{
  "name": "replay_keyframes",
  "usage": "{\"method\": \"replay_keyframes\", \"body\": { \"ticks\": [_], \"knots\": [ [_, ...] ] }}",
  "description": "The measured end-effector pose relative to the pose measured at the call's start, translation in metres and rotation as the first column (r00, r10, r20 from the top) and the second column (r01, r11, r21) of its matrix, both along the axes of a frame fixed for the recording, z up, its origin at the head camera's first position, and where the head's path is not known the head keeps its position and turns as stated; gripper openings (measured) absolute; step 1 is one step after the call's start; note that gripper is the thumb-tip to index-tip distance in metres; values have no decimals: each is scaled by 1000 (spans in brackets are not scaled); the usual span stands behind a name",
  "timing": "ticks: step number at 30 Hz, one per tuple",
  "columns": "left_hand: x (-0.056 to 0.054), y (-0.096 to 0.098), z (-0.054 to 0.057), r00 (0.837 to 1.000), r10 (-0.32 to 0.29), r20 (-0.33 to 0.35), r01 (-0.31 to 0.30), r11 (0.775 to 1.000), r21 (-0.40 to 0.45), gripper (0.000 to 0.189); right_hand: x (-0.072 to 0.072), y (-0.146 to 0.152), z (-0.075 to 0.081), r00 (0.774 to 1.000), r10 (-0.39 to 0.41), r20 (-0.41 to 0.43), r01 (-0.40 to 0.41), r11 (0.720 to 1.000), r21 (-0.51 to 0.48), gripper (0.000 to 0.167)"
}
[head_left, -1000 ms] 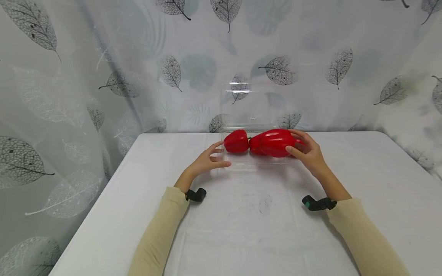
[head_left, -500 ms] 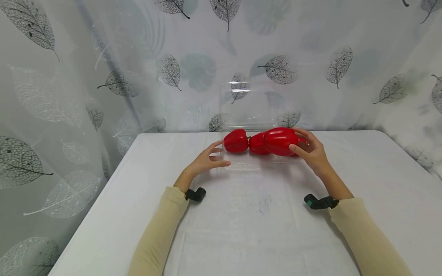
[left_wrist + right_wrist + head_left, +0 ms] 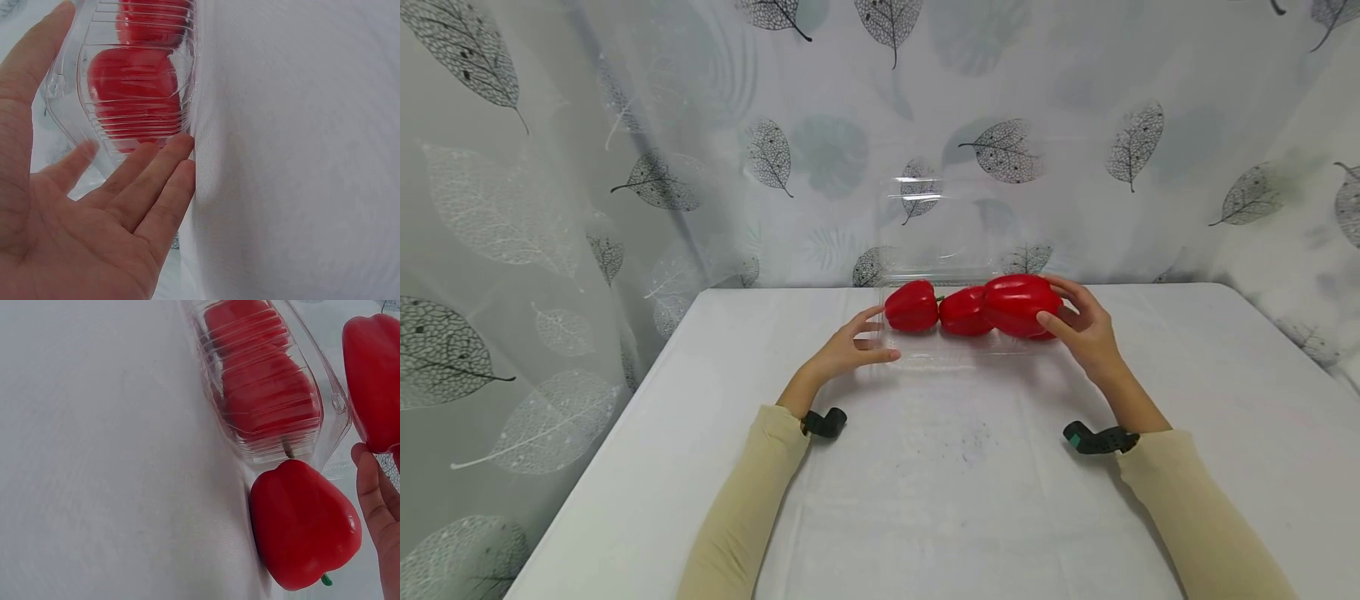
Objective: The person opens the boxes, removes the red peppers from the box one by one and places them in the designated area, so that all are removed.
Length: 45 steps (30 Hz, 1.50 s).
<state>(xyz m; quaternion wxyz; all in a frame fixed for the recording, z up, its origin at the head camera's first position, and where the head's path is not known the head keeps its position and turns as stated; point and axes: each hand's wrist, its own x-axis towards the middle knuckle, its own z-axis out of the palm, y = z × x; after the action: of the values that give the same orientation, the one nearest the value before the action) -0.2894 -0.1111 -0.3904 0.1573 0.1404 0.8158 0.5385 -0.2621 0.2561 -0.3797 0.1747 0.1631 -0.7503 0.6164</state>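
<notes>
A clear plastic clamshell box [image 3: 925, 360] lies near the table's far edge with its lid [image 3: 955, 225] raised. Inside it rest two red bell peppers, a left one [image 3: 912, 306] and a middle one [image 3: 964, 311]. My right hand [image 3: 1086, 333] holds another red bell pepper [image 3: 1021, 304] above the box's right end, between thumb and fingers. In the right wrist view, a further red bell pepper [image 3: 303, 525] with a green tip lies outside, against the box's end. My left hand [image 3: 848, 346] lies at the box's left end, fingers [image 3: 165, 194] fairly straight and touching it.
A white cloth covers the table [image 3: 917, 500]. Behind it hangs a leaf-patterned curtain [image 3: 820, 75], close to the raised lid. Dark camera mounts sit on the left wrist [image 3: 825, 423] and the right wrist [image 3: 1097, 438].
My right hand has moved a little to the right with the held bell pepper, so more of the middle pepper shows. My left hand has stayed in place.
</notes>
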Motion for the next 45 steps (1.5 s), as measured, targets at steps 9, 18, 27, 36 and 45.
{"method": "replay_keyframes", "body": {
  "ticks": [9, 18, 27, 36, 45],
  "knots": [
    [0, 0, 0, 1000, -6, 0, 6, 1000, -2, 90, -1, 5, -3, 998, -43, -56, 39, 996, -81, 55],
    [-1, 0, 0, 1000, -19, -10, 19, 1000, 2, 90, -4, 14, -8, 993, -98, -60, 91, 990, -105, 56],
    [-2, -1, -1, 1000, -17, -10, 17, 1000, 2, 90, -5, 21, -14, 991, -123, -53, 111, 976, -185, 53],
    [-2, 0, -1, 1000, -14, -6, 14, 1000, -1, 89, -4, 24, -15, 989, -137, -48, 122, 964, -236, 52],
    [-3, 0, -2, 1000, -12, -4, 12, 1000, -6, 90, -6, 30, -19, 992, -114, -51, 92, 942, -321, 50]
  ]
}}
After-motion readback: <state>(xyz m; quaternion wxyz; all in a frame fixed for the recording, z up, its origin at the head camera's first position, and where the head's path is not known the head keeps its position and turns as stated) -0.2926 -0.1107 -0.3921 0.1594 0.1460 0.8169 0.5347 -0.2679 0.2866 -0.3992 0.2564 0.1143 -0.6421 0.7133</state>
